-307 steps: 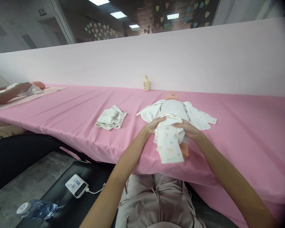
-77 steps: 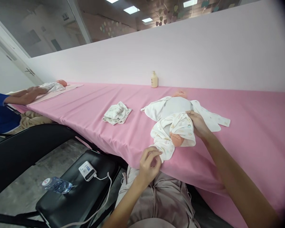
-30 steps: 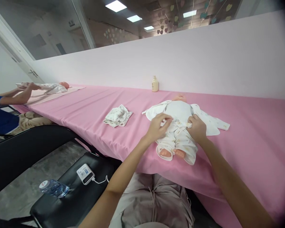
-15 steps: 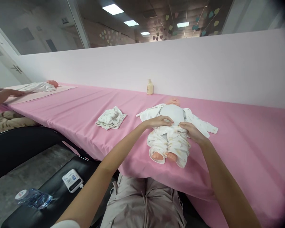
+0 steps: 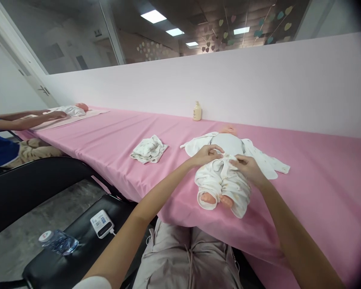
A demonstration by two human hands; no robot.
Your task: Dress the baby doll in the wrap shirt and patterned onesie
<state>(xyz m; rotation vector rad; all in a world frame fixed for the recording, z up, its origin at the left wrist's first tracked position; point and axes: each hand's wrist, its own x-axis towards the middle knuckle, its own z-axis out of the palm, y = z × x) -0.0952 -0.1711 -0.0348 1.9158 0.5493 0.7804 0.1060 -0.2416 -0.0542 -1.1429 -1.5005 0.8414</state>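
Observation:
A baby doll (image 5: pixel 228 140) lies on its back on the pink-covered table (image 5: pixel 315 180), head toward the wall. White patterned baby trousers (image 5: pixel 236 186) cover its legs, and its feet stick out of the leg openings. My left hand (image 5: pixel 209 155) pinches the trousers' waistband at the doll's left-of-picture side. On the other side my right hand (image 5: pixel 249 167) grips the same waistband, fingers closed on the cloth. Beneath the doll a white baby jacket (image 5: pixel 260 158) is spread open, its sleeves out to both sides.
Folded patterned cloth (image 5: pixel 149 149) lies left of the doll. A pump bottle (image 5: pixel 197 111) stands by the wall. On a black chair (image 5: pixel 120 210) are a water bottle (image 5: pixel 58 242) and a white device (image 5: pixel 102 223). At far left, a co-worker's hands (image 5: pixel 55 115) touch another doll (image 5: pixel 82 106).
Both hands now pinch the waistband and lift it a little, where they rested flatter on it before. The view has turned slightly left, showing more of the co-worker.

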